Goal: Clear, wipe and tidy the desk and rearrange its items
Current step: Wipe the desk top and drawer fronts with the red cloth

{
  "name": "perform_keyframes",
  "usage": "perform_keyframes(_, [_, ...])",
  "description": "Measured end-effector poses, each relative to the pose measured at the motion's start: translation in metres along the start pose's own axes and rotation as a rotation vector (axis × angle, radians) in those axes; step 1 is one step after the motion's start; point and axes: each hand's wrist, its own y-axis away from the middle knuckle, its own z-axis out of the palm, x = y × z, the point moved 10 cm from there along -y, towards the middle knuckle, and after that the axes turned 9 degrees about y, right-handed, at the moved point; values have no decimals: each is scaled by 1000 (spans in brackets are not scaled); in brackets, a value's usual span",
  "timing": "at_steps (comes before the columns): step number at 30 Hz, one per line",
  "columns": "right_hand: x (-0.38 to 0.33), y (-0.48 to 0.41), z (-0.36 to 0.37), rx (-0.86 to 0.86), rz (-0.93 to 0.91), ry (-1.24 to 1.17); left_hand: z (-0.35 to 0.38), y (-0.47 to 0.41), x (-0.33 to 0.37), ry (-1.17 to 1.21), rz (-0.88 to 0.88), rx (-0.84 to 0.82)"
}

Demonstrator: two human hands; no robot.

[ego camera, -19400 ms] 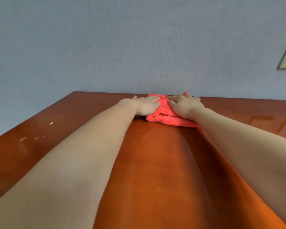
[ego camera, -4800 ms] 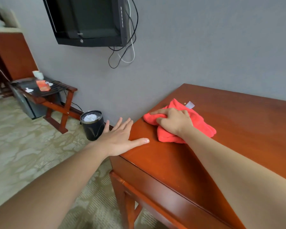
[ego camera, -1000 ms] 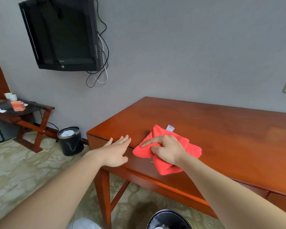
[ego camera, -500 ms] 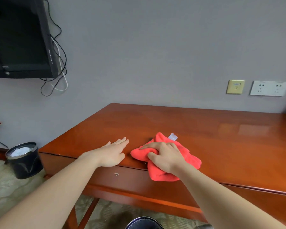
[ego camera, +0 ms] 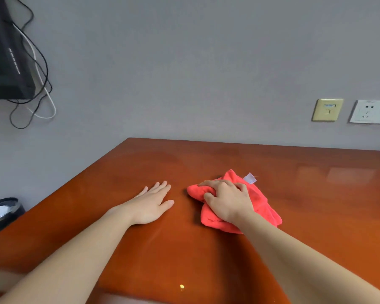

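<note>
A yellow speck (ego camera: pixel 181 286) lies by the worktop's (ego camera: pixel 206 260) near edge, suggesting the wiping is unfinished. Further in, the left hand (ego camera: pixel 150 202) rests flat, fingers straight, while the right hand (ego camera: pixel 227 201) grips a bunched red cloth (ego camera: pixel 261 200) at mid-worktop. Clearing looks done; returning the items appears yet to come.

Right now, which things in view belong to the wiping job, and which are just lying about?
In the job: red cloth, gripped by the right hand; desk; left hand flat on it; yellow speck near the front edge.
Just about: wall television, waste bin, network socket, power socket.
</note>
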Motion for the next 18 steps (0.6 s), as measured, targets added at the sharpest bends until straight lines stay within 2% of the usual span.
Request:
perform_keyframes(12, [62,-167,12,78,124,57,-40,-174,-15,-87,96,65])
perform_keyframes(18, [90,-232,18,77,177,81,-56,-225,-21,-128,138,53])
